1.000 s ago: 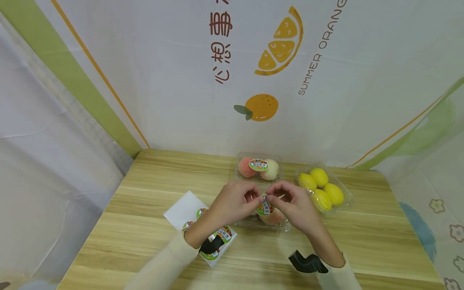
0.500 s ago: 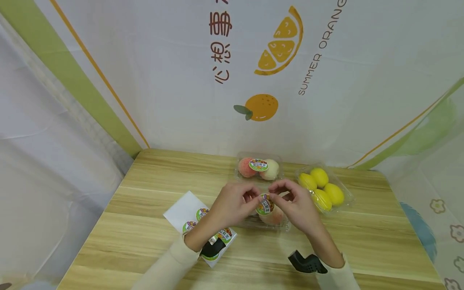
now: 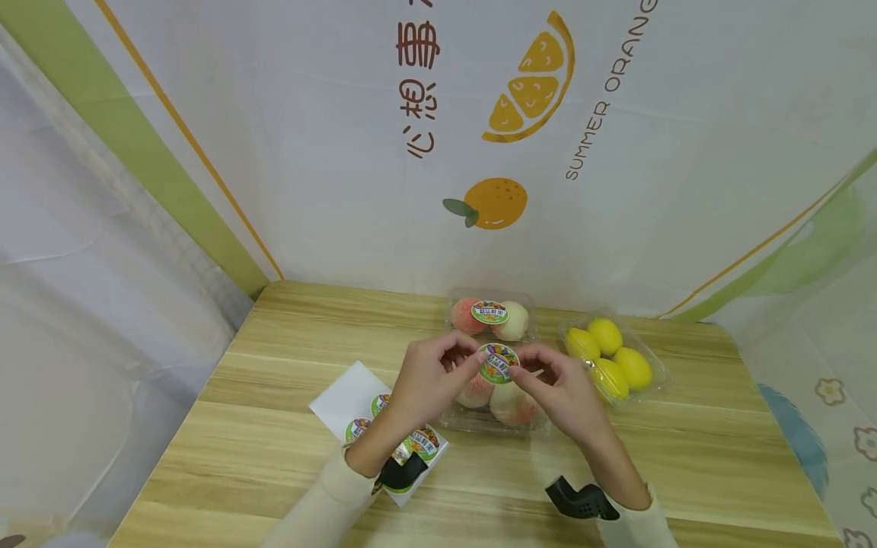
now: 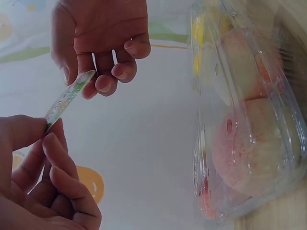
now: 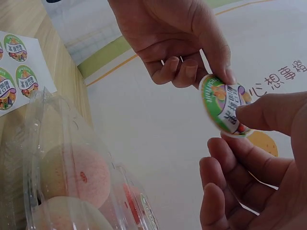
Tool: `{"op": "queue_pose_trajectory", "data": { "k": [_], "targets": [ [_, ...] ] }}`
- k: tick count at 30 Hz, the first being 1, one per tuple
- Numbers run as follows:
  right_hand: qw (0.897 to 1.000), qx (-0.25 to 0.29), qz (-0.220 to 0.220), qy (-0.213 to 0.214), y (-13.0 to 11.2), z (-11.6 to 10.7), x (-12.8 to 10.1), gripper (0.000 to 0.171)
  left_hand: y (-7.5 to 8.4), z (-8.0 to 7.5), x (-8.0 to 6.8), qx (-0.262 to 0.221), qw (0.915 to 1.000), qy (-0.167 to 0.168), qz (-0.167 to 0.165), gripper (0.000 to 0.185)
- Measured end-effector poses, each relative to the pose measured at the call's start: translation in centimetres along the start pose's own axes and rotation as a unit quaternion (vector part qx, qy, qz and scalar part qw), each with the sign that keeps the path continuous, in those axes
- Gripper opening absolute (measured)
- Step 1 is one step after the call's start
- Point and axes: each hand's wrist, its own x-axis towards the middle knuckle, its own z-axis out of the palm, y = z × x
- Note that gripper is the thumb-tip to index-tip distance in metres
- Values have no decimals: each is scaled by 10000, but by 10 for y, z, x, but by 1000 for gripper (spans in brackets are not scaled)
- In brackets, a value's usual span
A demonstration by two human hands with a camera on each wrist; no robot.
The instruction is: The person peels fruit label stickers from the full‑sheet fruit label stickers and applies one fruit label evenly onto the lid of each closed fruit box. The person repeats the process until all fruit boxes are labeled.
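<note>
You hold a round green-rimmed fruit sticker (image 3: 499, 363) between both hands, just above the clear plastic clamshell box of peaches (image 3: 495, 405) that sits on the light wooden bench (image 3: 274, 365). Your left hand (image 3: 430, 377) pinches the sticker's left edge between thumb and fingertip, the other fingers curled in loosely. Your right hand (image 3: 558, 388) pinches the opposite edge, thumb on the printed face, as the right wrist view shows plainly (image 5: 224, 106). In the left wrist view the sticker (image 4: 67, 98) appears edge-on, stretched between the two hands and clear of the box's lid.

The sticker is in the air, not touching the box; the box lies directly under and slightly nearer to you than the sticker, between your two wrists. Two pink-and-cream peaches fill it, and its lid looks shut.

Behind it, near the wall, stands a second clear clamshell of peaches (image 3: 489, 320) that already carries the same kind of sticker on its lid. Just to its right lies a clear clamshell of yellow lemons (image 3: 610, 354). To your left, partly under your left forearm, lies a white backing sheet with more round stickers (image 3: 363, 415). A white cloth backdrop printed with oranges (image 3: 493, 202) hangs behind the bench.
</note>
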Motion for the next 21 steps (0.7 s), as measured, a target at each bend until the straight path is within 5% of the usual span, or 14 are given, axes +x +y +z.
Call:
{"op": "queue_pose_trajectory", "data": {
  "k": [21],
  "targets": [
    [9972, 546, 442, 260, -1, -1, 2, 10, -8, 6, -3, -685, 9959, 316, -496, 4]
  ]
}}
